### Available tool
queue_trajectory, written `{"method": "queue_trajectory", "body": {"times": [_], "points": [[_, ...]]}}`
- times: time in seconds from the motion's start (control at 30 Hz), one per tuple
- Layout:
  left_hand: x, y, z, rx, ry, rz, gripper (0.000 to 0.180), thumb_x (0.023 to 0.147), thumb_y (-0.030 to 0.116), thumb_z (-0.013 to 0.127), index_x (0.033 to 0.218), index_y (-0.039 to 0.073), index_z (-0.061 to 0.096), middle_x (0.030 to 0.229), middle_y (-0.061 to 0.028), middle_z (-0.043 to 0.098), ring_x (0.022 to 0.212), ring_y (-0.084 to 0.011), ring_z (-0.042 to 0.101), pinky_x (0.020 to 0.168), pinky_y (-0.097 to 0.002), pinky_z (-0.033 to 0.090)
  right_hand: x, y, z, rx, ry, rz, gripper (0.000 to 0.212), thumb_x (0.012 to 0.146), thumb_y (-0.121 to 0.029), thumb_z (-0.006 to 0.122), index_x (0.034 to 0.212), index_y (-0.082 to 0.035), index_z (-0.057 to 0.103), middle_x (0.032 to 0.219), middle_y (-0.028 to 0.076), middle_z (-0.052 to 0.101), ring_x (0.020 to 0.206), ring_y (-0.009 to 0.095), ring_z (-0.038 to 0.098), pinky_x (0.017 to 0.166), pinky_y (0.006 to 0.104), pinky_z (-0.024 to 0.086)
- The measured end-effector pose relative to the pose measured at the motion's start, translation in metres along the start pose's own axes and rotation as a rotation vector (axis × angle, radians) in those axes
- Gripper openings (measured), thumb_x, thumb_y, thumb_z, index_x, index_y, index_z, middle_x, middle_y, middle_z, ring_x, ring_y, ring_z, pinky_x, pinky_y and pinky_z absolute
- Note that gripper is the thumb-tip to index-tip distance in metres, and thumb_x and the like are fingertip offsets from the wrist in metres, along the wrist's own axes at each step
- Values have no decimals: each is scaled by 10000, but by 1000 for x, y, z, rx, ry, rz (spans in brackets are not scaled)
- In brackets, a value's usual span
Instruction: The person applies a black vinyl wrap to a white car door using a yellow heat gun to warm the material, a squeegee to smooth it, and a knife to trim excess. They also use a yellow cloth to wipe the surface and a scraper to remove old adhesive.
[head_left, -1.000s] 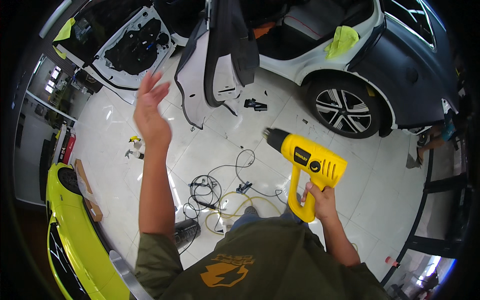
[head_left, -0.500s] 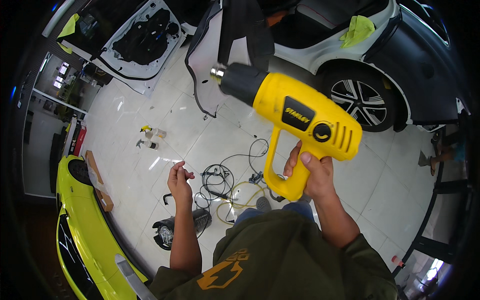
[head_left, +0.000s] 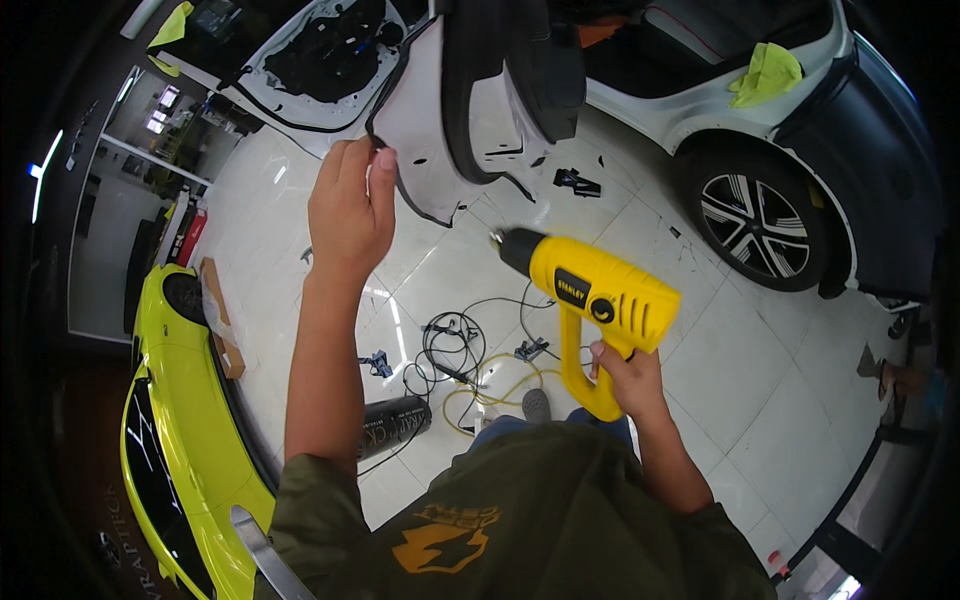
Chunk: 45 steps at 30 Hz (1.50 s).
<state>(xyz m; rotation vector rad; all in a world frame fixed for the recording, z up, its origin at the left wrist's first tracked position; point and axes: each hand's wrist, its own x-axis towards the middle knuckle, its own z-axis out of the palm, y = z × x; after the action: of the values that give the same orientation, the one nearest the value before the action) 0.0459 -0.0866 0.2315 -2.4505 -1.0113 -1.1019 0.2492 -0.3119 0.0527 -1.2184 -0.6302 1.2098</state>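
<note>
A yellow and black heat gun [head_left: 600, 283] is in my right hand [head_left: 636, 382], whose fingers wrap round its grip. Its dark nozzle points left, toward the lower end of an open white car door [head_left: 418, 130] with a black edge seal. My left hand [head_left: 350, 212] is raised at the near left edge of that door. The fingers are stretched upward and the thumb stands apart, with nothing seen in the hand. Whether it touches the door edge, I cannot tell.
Coiled black and yellow cables [head_left: 452, 347] and a black cylinder [head_left: 395, 428] lie on the tiled floor near my feet. A white car's wheel [head_left: 755, 225] is at the right, with a yellow-green cloth [head_left: 768, 74] above it. A lime car [head_left: 195, 430] stands at the left.
My left hand has moved forward and up to the door edge, its fingers straightening. The heat gun in my right hand has come lower and appears smaller, farther from the camera.
</note>
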Motion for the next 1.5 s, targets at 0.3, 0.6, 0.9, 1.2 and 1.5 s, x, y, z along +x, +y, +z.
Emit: {"method": "queue_trajectory", "body": {"times": [0.3,0.6,0.9,1.2,1.5], "points": [[-8,-8,18,-35,-70,-137,243,980,174,470,813,-2,491,703,-133,480,619,-292,498,567,-372,391,1,57,-113,-247,63,218,256,835,-83,672,1066,5,607,817,53,646,676,121,598,623,276,476],[-37,-27,41,379,-177,-60,196,960,187,505,847,31,540,760,-120,558,700,-331,572,587,-423,463,37,55,-159,-468,-28,285,380,826,-147,679,1161,11,596,1062,140,680,962,226,659,845,329,495],[-102,-42,86,144,-442,-465,321,981,291,468,952,0,600,882,-209,636,838,-411,600,716,-468,479,58,52,-124,-131,-158,182,251,850,-84,661,1082,-6,604,859,40,643,690,96,573,620,250,461],[-276,11,73,-114,-759,-909,362,973,285,457,1043,-16,646,1019,-270,632,950,-435,600,836,-460,472,79,1,-45,232,-210,221,182,865,-152,649,950,-14,566,686,57,579,555,142,578,528,278,469],[-460,46,39,-232,-964,-1093,241,883,72,416,984,-15,618,671,-154,622,631,-249,654,620,-376,517,91,18,-12,324,-175,373,209,872,-195,637,966,-45,525,696,74,561,529,177,571,502,328,509]]}}
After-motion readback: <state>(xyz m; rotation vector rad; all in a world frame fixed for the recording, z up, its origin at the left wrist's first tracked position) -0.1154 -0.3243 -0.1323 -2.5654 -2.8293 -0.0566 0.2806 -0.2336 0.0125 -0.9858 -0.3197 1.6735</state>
